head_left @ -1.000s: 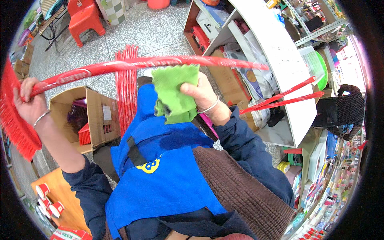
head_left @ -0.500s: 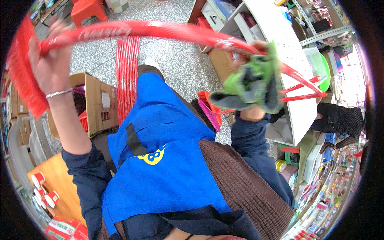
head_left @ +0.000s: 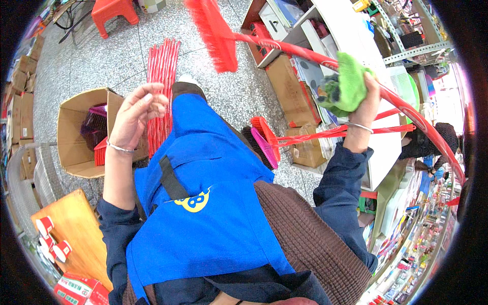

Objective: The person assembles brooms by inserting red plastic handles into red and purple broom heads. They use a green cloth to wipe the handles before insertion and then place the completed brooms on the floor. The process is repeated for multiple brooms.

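Note:
A red broom (head_left: 305, 53) is held up in front of me, its bristle head at the far middle and its long handle running down to the right. My right hand (head_left: 373, 96) is closed round the handle together with a green and grey cloth (head_left: 351, 84). My left hand (head_left: 140, 112) is raised with fingers loosely curled and apart, holding nothing. Beyond it a bundle of red sticks (head_left: 161, 91) lies on the floor. Two more red-handled brooms (head_left: 345, 133), with red and pink heads, lean across the white counter at the right.
An open cardboard box (head_left: 76, 147) with broom heads stands at the left. Paper cups (head_left: 63, 251) sit on a wooden table (head_left: 84, 229) at the near left. A red stool (head_left: 113, 15) is at the far left. Another person (head_left: 439, 137) is beyond the white counter (head_left: 389, 162) at the right.
The broom has shifted right, its head moving from the far left to the far middle. My left hand has let go of the broom and come down; my right hand has moved right with the cloth.

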The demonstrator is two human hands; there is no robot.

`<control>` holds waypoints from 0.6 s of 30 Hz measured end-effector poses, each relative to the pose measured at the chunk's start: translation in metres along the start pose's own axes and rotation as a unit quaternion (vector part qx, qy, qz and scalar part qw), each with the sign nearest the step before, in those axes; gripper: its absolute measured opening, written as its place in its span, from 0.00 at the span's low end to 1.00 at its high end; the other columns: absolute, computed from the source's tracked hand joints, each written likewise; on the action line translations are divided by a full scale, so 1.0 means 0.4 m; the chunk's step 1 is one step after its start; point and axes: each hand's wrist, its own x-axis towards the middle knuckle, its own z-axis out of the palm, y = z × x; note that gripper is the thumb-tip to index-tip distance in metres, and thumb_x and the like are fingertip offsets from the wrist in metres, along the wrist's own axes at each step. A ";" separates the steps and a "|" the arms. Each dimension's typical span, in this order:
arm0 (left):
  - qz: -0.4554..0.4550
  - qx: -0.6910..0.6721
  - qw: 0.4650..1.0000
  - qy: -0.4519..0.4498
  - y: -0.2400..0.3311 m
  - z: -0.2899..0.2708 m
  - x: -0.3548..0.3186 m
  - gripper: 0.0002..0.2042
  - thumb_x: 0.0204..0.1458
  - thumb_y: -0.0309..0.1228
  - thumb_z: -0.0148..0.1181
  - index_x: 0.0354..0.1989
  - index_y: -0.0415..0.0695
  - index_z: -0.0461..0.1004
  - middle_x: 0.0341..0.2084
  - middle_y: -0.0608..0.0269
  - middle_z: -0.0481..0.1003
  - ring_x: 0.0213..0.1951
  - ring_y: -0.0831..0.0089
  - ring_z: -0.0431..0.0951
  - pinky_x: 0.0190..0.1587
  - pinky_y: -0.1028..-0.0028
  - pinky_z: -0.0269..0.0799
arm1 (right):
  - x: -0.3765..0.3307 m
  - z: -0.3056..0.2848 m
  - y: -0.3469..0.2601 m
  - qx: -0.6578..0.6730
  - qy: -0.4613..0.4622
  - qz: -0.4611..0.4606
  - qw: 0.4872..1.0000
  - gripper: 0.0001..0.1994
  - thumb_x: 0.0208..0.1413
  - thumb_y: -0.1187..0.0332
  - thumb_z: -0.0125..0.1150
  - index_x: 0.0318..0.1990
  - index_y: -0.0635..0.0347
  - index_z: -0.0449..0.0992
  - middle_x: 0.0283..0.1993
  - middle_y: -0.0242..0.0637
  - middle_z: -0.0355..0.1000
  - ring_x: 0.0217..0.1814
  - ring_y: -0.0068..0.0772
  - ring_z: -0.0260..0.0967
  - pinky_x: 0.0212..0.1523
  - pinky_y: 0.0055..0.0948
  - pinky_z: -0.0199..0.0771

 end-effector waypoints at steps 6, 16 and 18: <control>-0.018 -0.052 0.998 0.004 -0.078 -0.031 -0.037 0.14 0.57 0.31 0.48 0.50 0.39 0.66 0.35 0.59 0.74 0.35 0.77 0.75 0.40 0.76 0.72 | 0.064 -0.058 0.192 -0.103 0.029 0.036 0.994 0.11 0.46 0.67 0.62 0.36 0.63 0.75 0.33 0.30 0.69 0.35 0.21 0.64 0.40 0.21 0.65; -0.047 -0.063 0.995 0.062 -0.145 -0.059 -0.068 0.15 0.57 0.31 0.48 0.50 0.38 0.65 0.35 0.58 0.74 0.35 0.75 0.74 0.39 0.77 0.70 | 0.086 -0.117 0.442 -0.128 0.000 0.078 0.989 0.05 0.45 0.70 0.61 0.27 0.61 0.74 0.26 0.25 0.69 0.27 0.18 0.62 0.30 0.21 0.63; -0.050 -0.075 0.994 0.057 -0.156 -0.059 -0.062 0.14 0.57 0.31 0.48 0.50 0.38 0.65 0.35 0.58 0.74 0.34 0.75 0.74 0.38 0.78 0.70 | 0.092 -0.133 0.496 -0.149 -0.010 0.081 0.985 0.05 0.44 0.70 0.61 0.24 0.60 0.73 0.24 0.23 0.68 0.26 0.18 0.61 0.28 0.21 0.62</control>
